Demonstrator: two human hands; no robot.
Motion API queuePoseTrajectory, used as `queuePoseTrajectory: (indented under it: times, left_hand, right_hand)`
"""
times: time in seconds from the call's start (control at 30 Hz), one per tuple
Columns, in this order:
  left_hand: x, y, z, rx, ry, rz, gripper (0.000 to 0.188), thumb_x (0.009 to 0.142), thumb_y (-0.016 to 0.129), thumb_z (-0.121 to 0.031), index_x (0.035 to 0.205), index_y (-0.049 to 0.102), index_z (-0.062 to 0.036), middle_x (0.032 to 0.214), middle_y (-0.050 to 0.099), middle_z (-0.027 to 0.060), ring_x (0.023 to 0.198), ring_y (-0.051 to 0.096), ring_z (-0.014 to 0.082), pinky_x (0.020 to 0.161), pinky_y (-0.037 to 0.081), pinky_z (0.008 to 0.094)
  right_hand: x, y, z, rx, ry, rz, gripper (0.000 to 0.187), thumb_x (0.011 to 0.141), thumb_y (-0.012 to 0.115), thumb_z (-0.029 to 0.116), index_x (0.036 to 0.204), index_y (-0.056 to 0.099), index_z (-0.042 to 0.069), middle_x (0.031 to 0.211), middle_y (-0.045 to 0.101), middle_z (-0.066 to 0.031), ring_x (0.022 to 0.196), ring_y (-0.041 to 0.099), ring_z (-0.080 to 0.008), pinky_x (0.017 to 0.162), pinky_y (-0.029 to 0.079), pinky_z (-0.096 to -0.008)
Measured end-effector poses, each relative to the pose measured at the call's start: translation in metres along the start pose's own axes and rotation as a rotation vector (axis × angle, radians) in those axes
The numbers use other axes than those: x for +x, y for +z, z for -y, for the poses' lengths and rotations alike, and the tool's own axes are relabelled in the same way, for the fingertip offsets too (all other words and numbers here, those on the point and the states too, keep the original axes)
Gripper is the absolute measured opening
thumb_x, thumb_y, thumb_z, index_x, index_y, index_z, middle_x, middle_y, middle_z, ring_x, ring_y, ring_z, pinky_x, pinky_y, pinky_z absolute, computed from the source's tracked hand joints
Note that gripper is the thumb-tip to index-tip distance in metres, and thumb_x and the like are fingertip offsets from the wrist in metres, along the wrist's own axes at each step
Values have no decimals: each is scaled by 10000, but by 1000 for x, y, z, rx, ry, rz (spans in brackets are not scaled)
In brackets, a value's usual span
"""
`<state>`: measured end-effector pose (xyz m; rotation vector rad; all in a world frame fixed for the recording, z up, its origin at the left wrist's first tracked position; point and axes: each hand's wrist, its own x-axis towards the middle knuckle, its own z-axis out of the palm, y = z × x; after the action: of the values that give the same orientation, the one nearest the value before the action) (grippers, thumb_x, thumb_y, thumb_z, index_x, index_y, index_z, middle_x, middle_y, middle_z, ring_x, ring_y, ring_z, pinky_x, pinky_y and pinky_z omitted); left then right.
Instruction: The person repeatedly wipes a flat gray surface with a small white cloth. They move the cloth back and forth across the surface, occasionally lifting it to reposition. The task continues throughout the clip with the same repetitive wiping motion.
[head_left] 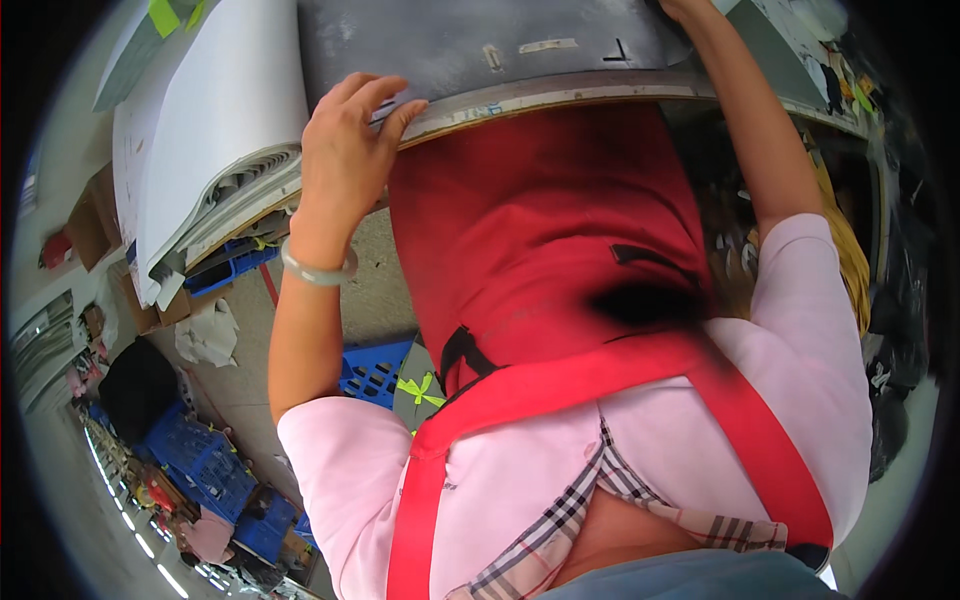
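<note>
My left hand (350, 135) rests at the near edge of the worktable (560, 95), beside a dark grey sheet-like surface (440, 40). Its thumb and index finger are apart, and a small dark mark or strip (383, 108) shows between them. I cannot make out anything held in it. A pale bangle (318, 268) circles the left wrist. My right hand (680, 8) reaches to the far right of the grey surface and is cut off by the upper edge of the view, so its fingers are hidden. A black L-shaped mark (617, 50) and pale tape pieces (548, 45) lie on the grey surface.
A thick stack of white sheets (225, 90), curling over the table edge, lies left of my left hand. Blue plastic crates (200, 455) stand on the floor at left. My red apron (550, 220) is close against the table. Dark plastic bags (905, 330) hang at right.
</note>
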<state>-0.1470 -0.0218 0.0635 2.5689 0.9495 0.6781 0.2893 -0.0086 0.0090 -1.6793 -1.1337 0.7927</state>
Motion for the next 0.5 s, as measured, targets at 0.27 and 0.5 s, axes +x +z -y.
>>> queuePoseTrajectory:
  times: [0.27,0.5]
  left_hand:
    - [-4,17,26,78,-52,90,248,822,829,-174,1010,747,-34,960,693,90,919,643,273,819,521,376]
    - [-6,22,26,49,-41,54,214,828,823,-125,1010,756,-36,984,708,84,905,661,248,805,530,359]
  right_hand:
    - [20,-12,-1,-176,-47,56,186,873,820,196,827,734,38,766,686,-10,699,583,-117,668,470,-294]
    - [19,-15,-3,-183,-36,51,191,861,829,204,853,747,33,793,703,-23,721,604,-126,685,483,-298]
